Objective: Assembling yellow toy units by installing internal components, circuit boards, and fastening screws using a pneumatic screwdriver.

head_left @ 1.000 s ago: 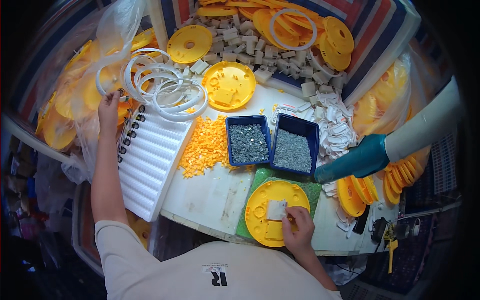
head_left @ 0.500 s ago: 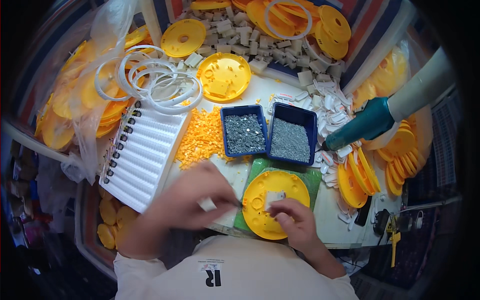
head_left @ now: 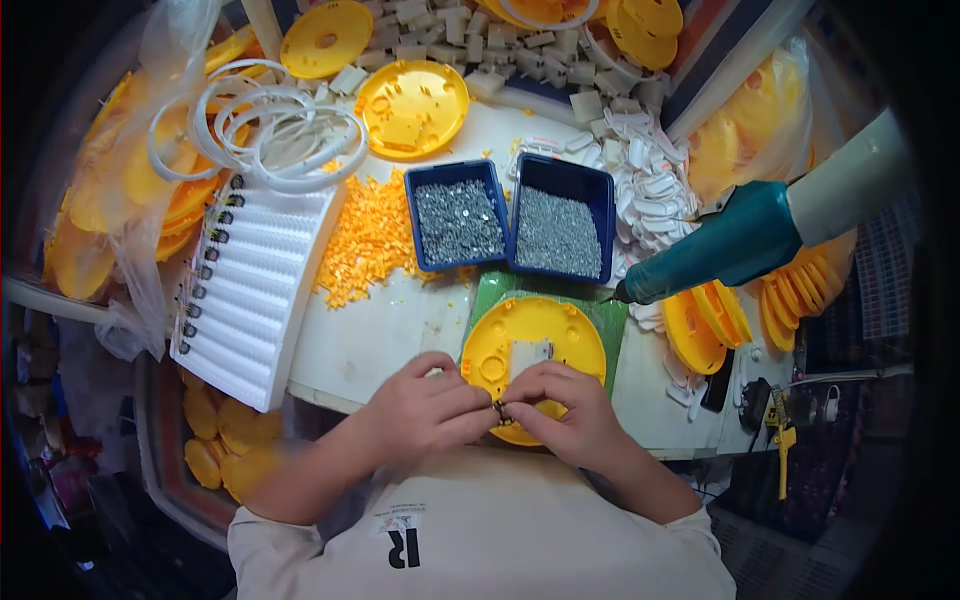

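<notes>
Since 0.5 s ago the left hand has swung in from mid-reach and now meets the right hand at the near edge of the yellow disc. Both hands have their fingertips pinched together on 1 small dark part, held between them just over the disc's near rim; what kind of part it is cannot be told. The disc lies directly beyond the fingers, touching or almost touching the right hand's knuckles, and rests on a green mat. A small white block sits on the disc, just beyond the right hand.

Farther from the hands stand 2 blue trays side by side, each filled with small grey pieces. To the left of them, beyond the left hand, lies a heap of orange bits, and farther left a white ribbed rack with a row of dark pieces along its edge. White rings lie beyond the rack. To the right of the right hand a teal power screwdriver hangs tip-down towards the mat, well apart from the hands. Beside it stand stacks of yellow discs.
</notes>
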Motion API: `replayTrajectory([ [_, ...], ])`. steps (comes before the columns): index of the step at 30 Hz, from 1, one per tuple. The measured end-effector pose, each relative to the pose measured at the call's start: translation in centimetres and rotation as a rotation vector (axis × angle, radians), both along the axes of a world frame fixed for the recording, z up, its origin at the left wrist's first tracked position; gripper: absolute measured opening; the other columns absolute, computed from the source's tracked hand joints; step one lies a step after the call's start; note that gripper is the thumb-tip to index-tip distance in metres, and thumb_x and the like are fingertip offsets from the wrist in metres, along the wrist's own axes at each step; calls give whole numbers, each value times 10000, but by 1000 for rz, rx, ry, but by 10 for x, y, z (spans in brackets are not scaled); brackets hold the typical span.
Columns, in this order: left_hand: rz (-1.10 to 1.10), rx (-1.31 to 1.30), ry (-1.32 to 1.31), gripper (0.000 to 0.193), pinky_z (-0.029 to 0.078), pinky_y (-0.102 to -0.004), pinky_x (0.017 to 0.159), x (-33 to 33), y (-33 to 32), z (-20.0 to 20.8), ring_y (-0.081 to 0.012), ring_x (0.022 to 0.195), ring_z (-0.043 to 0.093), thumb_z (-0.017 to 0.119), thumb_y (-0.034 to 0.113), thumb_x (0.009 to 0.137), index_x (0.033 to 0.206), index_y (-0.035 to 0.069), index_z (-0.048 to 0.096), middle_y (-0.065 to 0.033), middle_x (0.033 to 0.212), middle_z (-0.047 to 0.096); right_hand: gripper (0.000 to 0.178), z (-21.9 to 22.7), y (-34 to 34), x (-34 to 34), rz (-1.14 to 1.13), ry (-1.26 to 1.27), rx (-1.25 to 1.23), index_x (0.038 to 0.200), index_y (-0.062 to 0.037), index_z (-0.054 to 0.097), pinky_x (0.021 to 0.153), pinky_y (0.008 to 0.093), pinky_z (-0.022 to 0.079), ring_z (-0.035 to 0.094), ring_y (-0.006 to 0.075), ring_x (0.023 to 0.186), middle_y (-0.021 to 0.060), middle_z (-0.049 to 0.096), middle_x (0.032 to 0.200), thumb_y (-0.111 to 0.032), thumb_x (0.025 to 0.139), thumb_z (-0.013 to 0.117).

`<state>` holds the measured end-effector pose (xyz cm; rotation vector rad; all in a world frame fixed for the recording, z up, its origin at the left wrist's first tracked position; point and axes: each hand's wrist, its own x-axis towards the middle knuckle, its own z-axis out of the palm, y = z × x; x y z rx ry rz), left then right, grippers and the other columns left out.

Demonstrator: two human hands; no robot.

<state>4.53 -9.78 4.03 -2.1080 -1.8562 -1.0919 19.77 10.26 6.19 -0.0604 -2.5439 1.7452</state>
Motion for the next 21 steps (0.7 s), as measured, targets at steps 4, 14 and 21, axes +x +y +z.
replayTrajectory([
  [4, 43, 62, -18, 210, 517, -369, 831, -2, 5, -9, -179, 761, 650, 754, 135, 765, 973, 137, 720, -1, 963, 706, 178, 10, -1, -9, -14, -54, -34, 1065, 15, 724, 822, 288, 563, 702, 169, 928, 96, 709, 1035, -9, 891, 750],
  [14, 107, -59, -262, 300, 523, -435, 861, -20, 10, -21, -261, 940, 710, 853, 104, 768, 1017, 91, 686, -72, 1073, 745, 223, -13, 1, -27, -13, 265, 626, 1005, -53, 736, 923, 420, 542, 674, 300, 1055, 93, 707, 1060, -81, 794, 804],
  [21, 322, -40, -301, 278, 525, -414, 872, -63, 22, -15, -323, 994, 696, 810, 66, 815, 1069, 57, 698, -104, 1084, 738, 208, -41, 1, -32, -1, 241, 712, 1019, -64, 734, 959, 440, 519, 646, 304, 1114, 109, 677, 1172, -110, 822, 783],
])
